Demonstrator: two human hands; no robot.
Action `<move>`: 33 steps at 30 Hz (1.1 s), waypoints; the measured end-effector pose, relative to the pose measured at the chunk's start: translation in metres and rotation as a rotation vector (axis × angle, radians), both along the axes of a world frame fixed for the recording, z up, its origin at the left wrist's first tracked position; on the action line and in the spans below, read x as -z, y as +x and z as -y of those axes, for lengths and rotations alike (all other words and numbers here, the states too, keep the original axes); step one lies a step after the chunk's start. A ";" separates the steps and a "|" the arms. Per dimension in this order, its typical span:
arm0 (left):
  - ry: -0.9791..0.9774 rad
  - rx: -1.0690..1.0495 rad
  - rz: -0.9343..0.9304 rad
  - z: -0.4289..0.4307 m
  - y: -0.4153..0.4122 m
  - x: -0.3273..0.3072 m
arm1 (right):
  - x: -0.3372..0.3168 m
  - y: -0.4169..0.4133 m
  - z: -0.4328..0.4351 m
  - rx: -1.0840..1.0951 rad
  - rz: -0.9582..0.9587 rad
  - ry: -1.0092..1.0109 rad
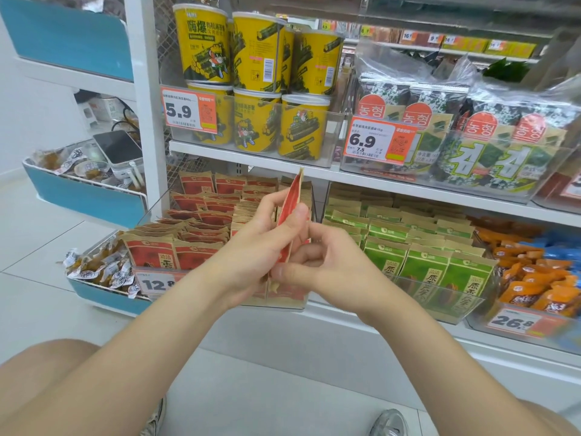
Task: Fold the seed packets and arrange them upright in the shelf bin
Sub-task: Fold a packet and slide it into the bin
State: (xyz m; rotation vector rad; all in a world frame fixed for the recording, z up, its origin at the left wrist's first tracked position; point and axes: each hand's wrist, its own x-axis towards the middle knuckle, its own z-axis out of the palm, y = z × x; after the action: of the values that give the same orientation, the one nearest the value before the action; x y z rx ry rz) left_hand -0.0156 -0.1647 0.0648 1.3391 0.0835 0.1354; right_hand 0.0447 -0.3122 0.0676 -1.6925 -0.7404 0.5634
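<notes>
A red and brown seed packet (290, 204) stands edge-on in front of the lower shelf, held between both hands. My left hand (264, 237) grips its side, thumb pressed on the red face. My right hand (327, 262) pinches the packet's lower part with curled fingers. Behind the hands sits the clear shelf bin (283, 305), filled with several more red seed packets (191, 234), some upright in front, others leaning or lying behind.
A bin of green seed packets (421, 262) stands to the right, orange snack bags (534, 278) beyond it. Yellow tubs (257, 89) and seaweed packs (471, 136) fill the shelf above. A blue-fronted rack (103, 294) with wrapped snacks stands at left. My knees are at the bottom.
</notes>
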 end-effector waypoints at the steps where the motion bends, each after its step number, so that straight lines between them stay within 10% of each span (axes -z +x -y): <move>1: 0.058 -0.028 0.029 0.000 0.000 0.000 | -0.002 0.002 0.001 0.014 -0.034 0.026; 8: 0.512 -0.074 0.189 0.004 0.001 0.007 | -0.001 0.013 -0.003 0.316 -0.010 0.360; 27: 0.267 0.065 -0.008 0.004 -0.013 -0.016 | 0.007 0.015 -0.005 0.450 0.388 0.330; 33: 0.255 0.196 -0.188 0.000 -0.017 -0.018 | 0.009 0.031 -0.002 0.453 0.261 0.219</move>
State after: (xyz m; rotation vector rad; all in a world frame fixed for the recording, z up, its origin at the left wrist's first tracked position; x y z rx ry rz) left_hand -0.0331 -0.1643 0.0832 1.6048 0.0952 -0.1516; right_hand 0.0754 -0.3103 0.0591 -1.6710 -0.5496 -0.0541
